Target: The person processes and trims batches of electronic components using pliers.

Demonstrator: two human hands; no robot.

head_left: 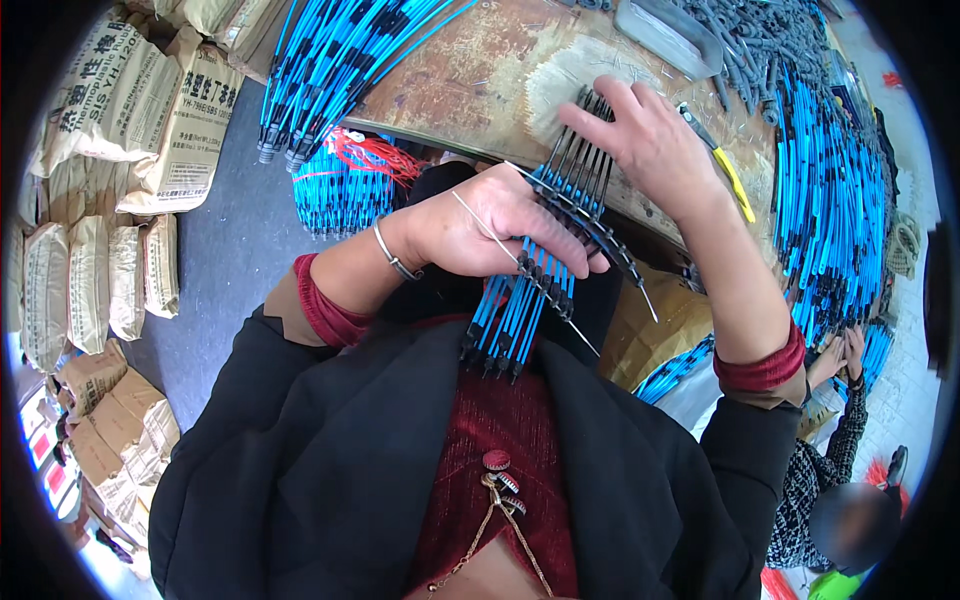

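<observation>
My left hand (pixel 515 225) is closed around a bundle of thin blue and black rods (pixel 515 320), held above my lap at the table's near edge. Two thin pale rods (pixel 482 224) lined with small black pieces cross the bundle at a slant, one on each side of my left fingers. At the bundle's far end, my right hand (pixel 655 140) has its thumb and fingers bent about the black rod tips (pixel 590 105). Its fingertips are partly hidden, so the exact contact is unclear.
On the worn wooden table (pixel 450 95) lie a yellow-handled tool (pixel 733 180), a clear tray (pixel 668 40) and a heap of grey parts (pixel 750 40). More blue rods are piled left (pixel 345 60) and right (pixel 825 200). Paper sacks (pixel 130 110) stand left; a co-worker (pixel 825 475) works lower right.
</observation>
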